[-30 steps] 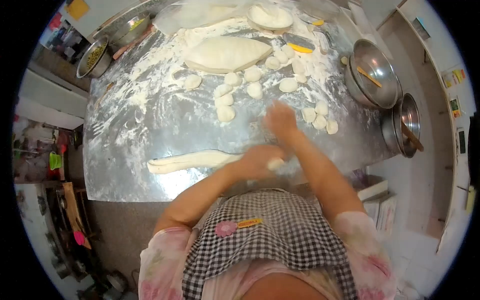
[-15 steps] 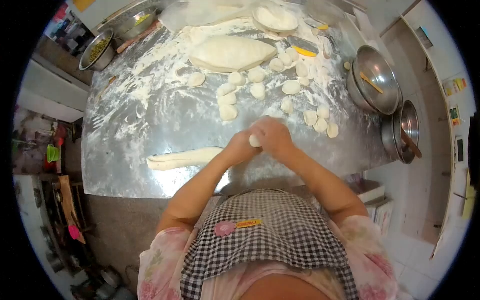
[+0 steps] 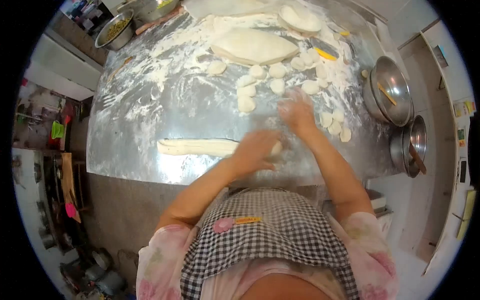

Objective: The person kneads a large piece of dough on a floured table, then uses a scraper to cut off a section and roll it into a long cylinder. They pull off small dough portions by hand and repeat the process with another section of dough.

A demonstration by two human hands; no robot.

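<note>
A long dough roll (image 3: 197,147) lies near the front of the floured metal table, its right end under my left hand (image 3: 257,152). That hand is blurred, and its grip is unclear. My right hand (image 3: 297,109) is farther up and to the right, over the table beside the dough pieces, also blurred by motion. Several small round dough pieces (image 3: 246,104) lie in the middle and to the right. Behind them is a big dough mound (image 3: 254,46).
A bowl of flour (image 3: 300,19) stands at the back, near a yellow-handled tool (image 3: 326,54). Metal bowls (image 3: 392,90) stand at the right edge, with more below them (image 3: 418,145). A bowl of green filling (image 3: 117,29) is at the back left.
My hands were together over a piece of dough and are now apart. The right hand has moved up and right; the left is at the roll's right end. The view has shifted.
</note>
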